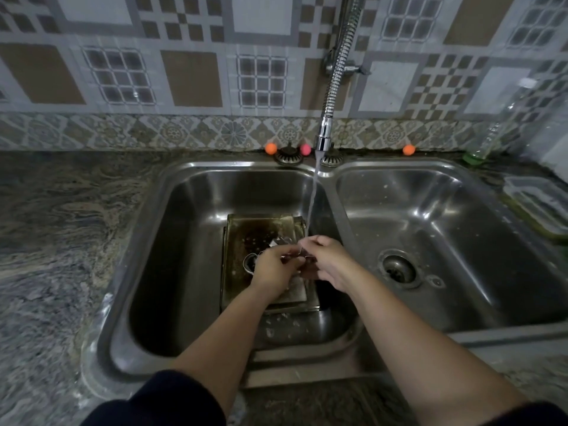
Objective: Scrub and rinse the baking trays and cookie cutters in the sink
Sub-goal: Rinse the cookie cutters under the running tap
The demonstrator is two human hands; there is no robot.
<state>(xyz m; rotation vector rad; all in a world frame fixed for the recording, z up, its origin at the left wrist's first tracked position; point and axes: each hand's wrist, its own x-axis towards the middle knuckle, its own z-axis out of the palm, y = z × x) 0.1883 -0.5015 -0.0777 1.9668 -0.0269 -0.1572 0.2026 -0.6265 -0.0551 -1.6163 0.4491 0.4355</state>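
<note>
Stained baking trays (246,238) lie stacked in the left basin of the steel double sink (172,192). Over them my left hand (272,270) and my right hand (330,261) meet, both pinching a thin metal cookie cutter (293,256) between their fingertips. Another round metal cutter (249,262) sits on the tray just left of my left hand. A few more metal pieces (281,240) lie behind my fingers. Water runs from the flexible tap (322,139) down onto the tray beside my right hand.
The right basin (461,241) holds only its drain (399,268). Granite counter (61,241) spreads to the left. A clear container (538,204) and an upturned clear bottle (498,127) stand at the right. Small orange and pink balls (270,148) sit along the tiled wall.
</note>
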